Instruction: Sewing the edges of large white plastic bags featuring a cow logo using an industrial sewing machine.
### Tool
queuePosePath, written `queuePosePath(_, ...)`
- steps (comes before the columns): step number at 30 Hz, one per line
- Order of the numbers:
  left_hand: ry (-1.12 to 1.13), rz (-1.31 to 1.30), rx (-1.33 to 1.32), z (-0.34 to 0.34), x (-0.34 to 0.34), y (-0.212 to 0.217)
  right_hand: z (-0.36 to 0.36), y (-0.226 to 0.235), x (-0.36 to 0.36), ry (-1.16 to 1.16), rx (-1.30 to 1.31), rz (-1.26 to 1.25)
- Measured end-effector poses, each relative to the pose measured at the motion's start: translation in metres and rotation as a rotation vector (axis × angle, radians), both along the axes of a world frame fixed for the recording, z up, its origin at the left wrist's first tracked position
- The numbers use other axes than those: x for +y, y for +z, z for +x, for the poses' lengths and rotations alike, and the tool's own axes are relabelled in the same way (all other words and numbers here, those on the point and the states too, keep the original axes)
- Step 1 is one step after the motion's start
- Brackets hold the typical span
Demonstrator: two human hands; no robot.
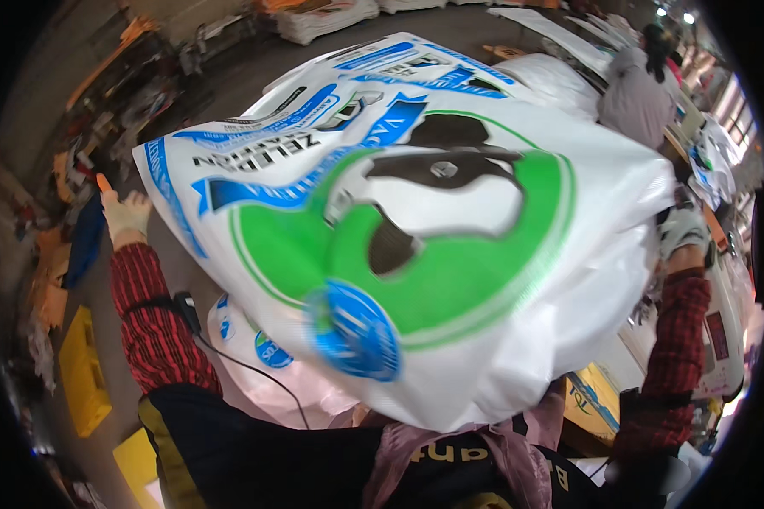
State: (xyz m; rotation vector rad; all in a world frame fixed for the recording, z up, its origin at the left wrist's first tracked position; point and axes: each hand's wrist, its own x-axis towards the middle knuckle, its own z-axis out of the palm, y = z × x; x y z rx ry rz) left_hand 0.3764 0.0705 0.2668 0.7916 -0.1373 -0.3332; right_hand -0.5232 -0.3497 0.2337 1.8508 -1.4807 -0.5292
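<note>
A large white woven plastic sack (pixel 603 288) fills the middle of the view, spread out in front of my chest. It bears a green ring, a dark and white cow's head and blue banners; part of it is blurred. My left hand (pixel 127 214) is beside the sack's left edge, fingers apart, with an orange cover on one finger. No grip on the sack shows there. At the sack's right edge is my right hand (pixel 684 227), in what looks like a greyish glove. Its fingers are partly hidden and blurred, so any hold cannot be made out.
More white printed sacking (pixel 255 365) lies below the sack, near a black cable (pixel 259 371). Yellow pieces (pixel 85 373) are on the floor at left. A pale machine (pixel 721 331) stands at right. Another person (pixel 637 97) sits at the far right. Stacked sacks (pixel 327 19) lie at the back.
</note>
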Motion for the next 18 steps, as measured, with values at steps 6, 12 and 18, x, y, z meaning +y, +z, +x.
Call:
queuePosePath(6,-0.557,-0.074,-0.046,-0.139,0.108,-0.080,0.197,-0.168,0.062,0.405,-1.413,0.425)
queuePosePath(12,-0.250,1.225,-0.415,-0.155,0.243,-0.189,0.288,-0.191,0.187,0.337,-0.612,0.662)
queuePosePath(18,-0.223,1.256,0.275,-0.047,0.376,-0.315,0.310,-0.226,0.220,-0.182,-1.166,0.921)
